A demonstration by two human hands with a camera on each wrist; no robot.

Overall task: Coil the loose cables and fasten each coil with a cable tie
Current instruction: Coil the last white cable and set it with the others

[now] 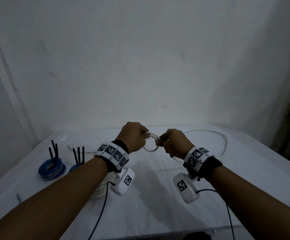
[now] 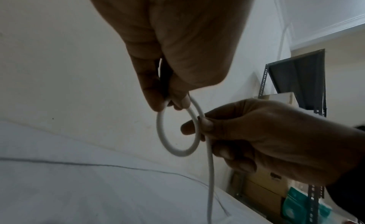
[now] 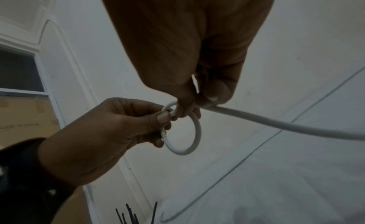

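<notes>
Left hand pinching first loop of white cable; right hand pinching crossing, feeding slack evenly for equal loops.

white coil half hid by left forearm | cable ties cut at btm edge

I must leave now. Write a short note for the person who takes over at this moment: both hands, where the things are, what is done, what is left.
Left hand: pinches the top of a small loop of the white cable, held above the table.
Right hand: pinches the same cable where the loop closes; the loose length runs from it onto the white sheet.
Done: two blue coils lie at the left with black cable ties standing up from them; a white coil lies under the left wrist, its tie not visible.
Left: coil the rest of the white cable and tie it.
</notes>
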